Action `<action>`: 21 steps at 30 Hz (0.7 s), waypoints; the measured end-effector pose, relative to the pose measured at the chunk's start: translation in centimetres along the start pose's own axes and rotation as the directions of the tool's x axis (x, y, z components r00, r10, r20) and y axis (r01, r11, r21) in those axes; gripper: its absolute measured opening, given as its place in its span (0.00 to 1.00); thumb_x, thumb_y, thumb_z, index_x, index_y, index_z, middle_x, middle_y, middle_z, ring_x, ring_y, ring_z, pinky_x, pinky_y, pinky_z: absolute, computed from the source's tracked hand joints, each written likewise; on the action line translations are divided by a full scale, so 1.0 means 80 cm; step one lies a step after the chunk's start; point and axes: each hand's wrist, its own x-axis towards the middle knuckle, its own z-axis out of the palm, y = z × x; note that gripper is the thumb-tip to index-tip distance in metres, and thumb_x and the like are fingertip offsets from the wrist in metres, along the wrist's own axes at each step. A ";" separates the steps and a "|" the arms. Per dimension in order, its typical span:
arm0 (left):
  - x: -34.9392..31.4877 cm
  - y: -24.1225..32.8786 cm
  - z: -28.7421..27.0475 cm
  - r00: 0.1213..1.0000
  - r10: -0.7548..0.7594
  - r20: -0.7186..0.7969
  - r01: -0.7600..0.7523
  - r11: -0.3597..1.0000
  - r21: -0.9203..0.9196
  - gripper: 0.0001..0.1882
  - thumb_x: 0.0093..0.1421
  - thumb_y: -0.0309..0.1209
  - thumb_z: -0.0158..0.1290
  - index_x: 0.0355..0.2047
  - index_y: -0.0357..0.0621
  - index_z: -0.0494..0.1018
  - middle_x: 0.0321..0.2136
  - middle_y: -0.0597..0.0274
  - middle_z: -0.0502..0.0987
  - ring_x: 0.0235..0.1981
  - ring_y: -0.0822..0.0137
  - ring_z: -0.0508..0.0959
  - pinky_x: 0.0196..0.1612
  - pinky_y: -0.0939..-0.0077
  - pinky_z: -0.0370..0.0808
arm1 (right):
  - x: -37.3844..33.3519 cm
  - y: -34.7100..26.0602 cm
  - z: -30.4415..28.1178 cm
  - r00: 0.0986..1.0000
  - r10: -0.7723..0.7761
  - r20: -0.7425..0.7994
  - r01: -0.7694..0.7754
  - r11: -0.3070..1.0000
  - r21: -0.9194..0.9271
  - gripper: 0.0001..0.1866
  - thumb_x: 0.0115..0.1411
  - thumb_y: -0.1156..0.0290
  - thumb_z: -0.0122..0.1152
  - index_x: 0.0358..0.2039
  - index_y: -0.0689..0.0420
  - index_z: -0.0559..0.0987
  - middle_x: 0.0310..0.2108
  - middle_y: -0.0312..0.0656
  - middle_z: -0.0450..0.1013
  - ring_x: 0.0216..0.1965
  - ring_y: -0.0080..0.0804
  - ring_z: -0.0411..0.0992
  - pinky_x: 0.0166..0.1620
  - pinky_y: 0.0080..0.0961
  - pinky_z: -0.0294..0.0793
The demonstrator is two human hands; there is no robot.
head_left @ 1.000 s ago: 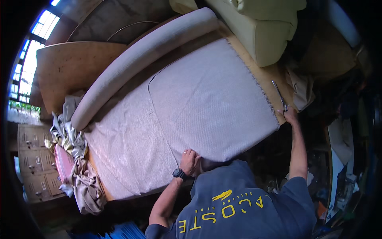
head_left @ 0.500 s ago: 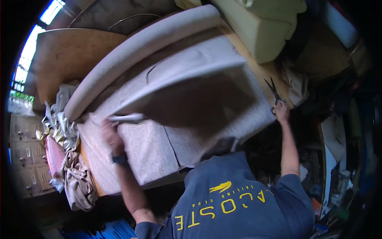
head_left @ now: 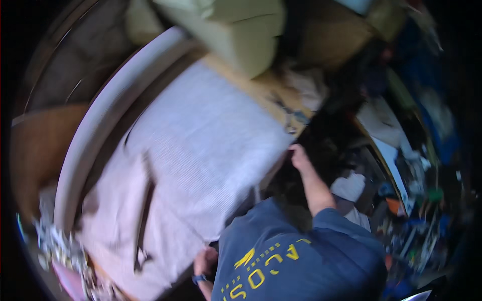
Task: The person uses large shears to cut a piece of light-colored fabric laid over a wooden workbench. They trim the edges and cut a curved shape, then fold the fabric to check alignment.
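A large sheet of light grey fabric (head_left: 201, 135) covers most of the table, with a raised fold on its left part. At its right corner, my right hand (head_left: 299, 156) is closed on the fabric's edge. By the near edge, my left hand (head_left: 205, 260), with a dark band at the wrist, is curled closed against the fabric. Just beyond my right hand, a pair of scissors (head_left: 288, 113) lies on the bare wood at the table's right end. Along the far left side stretches a long fabric roll (head_left: 108, 113). Motion blurs the view.
A pale yellow foam block (head_left: 246, 40) sits at the table's far edge. Crumpled cloth scraps (head_left: 52, 246) hang at the left end. To the right, a white panel (head_left: 384, 138) leans among cluttered tools and scraps (head_left: 419, 231).
The scissors have left my right hand and lie on the table. The lifted fabric has come down flatter. My left hand has moved to the near edge, and the view has swung right.
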 end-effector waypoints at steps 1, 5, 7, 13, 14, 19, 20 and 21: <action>0.016 -0.035 -0.005 1.000 0.001 -0.007 0.000 0.998 0.062 0.17 0.66 0.40 0.47 0.36 0.39 0.76 0.28 0.64 0.76 0.30 0.72 0.74 0.39 0.78 0.71 | 0.001 -0.032 0.034 0.998 -0.068 0.001 0.068 0.992 -0.106 0.08 0.48 0.79 0.54 0.30 0.58 0.78 0.33 0.42 0.74 0.36 0.32 0.69 0.44 0.32 0.70; 0.094 -0.105 -0.030 0.990 0.113 -0.088 -0.125 0.982 -0.140 0.22 0.66 0.43 0.48 0.41 0.31 0.75 0.35 0.62 0.78 0.35 0.72 0.75 0.41 0.76 0.71 | 0.019 -0.127 0.013 0.766 0.565 0.308 -0.547 0.823 -0.150 0.17 0.39 0.63 0.66 0.27 0.63 0.78 0.28 0.43 0.75 0.34 0.33 0.71 0.36 0.34 0.70; 0.105 -0.106 -0.003 0.994 0.076 -0.080 -0.091 0.975 -0.204 0.21 0.65 0.41 0.50 0.41 0.30 0.75 0.35 0.61 0.78 0.35 0.71 0.75 0.42 0.75 0.71 | 0.012 -0.105 -0.021 0.755 0.533 0.383 -0.409 0.838 -0.360 0.20 0.40 0.63 0.68 0.32 0.62 0.80 0.32 0.47 0.77 0.38 0.37 0.75 0.41 0.33 0.73; 0.085 -0.086 0.048 0.964 0.186 -0.192 -0.179 0.982 0.055 0.20 0.61 0.37 0.54 0.41 0.28 0.74 0.37 0.58 0.77 0.36 0.68 0.75 0.43 0.73 0.71 | -0.018 -0.065 -0.073 0.624 0.480 0.617 -0.194 0.860 -0.473 0.17 0.45 0.66 0.69 0.34 0.61 0.81 0.32 0.42 0.79 0.35 0.32 0.76 0.41 0.32 0.74; 0.076 -0.077 0.057 0.943 0.236 -0.235 -0.218 0.971 0.101 0.20 0.60 0.37 0.55 0.41 0.28 0.74 0.37 0.57 0.77 0.36 0.68 0.75 0.43 0.73 0.71 | -0.018 -0.081 -0.080 0.681 0.411 0.606 -0.241 0.908 -0.344 0.12 0.48 0.69 0.67 0.34 0.60 0.82 0.30 0.38 0.79 0.34 0.29 0.76 0.40 0.30 0.73; -0.014 0.053 0.102 0.732 0.556 -0.394 -0.437 0.827 0.353 0.18 0.59 0.37 0.56 0.39 0.31 0.76 0.30 0.61 0.79 0.31 0.69 0.75 0.33 0.72 0.71 | 0.028 -0.282 -0.094 0.907 0.225 0.356 -0.350 0.872 0.341 0.09 0.53 0.76 0.63 0.36 0.62 0.79 0.32 0.33 0.76 0.35 0.21 0.72 0.44 0.22 0.71; -0.031 0.083 0.113 0.628 0.676 -0.387 -0.532 0.735 0.421 0.16 0.60 0.36 0.55 0.38 0.31 0.76 0.32 0.59 0.78 0.32 0.68 0.75 0.35 0.72 0.71 | 0.046 -0.316 -0.102 0.917 0.189 0.351 -0.329 0.858 0.396 0.09 0.53 0.76 0.61 0.36 0.61 0.79 0.33 0.32 0.75 0.36 0.21 0.71 0.46 0.21 0.69; -0.045 0.111 0.121 0.510 0.780 -0.363 -0.610 0.625 0.486 0.15 0.60 0.35 0.55 0.36 0.31 0.76 0.33 0.57 0.78 0.33 0.67 0.75 0.36 0.72 0.70 | 0.064 -0.338 -0.110 0.949 0.062 0.309 -0.195 0.886 0.421 0.09 0.54 0.77 0.59 0.37 0.62 0.78 0.34 0.32 0.74 0.37 0.20 0.70 0.47 0.20 0.67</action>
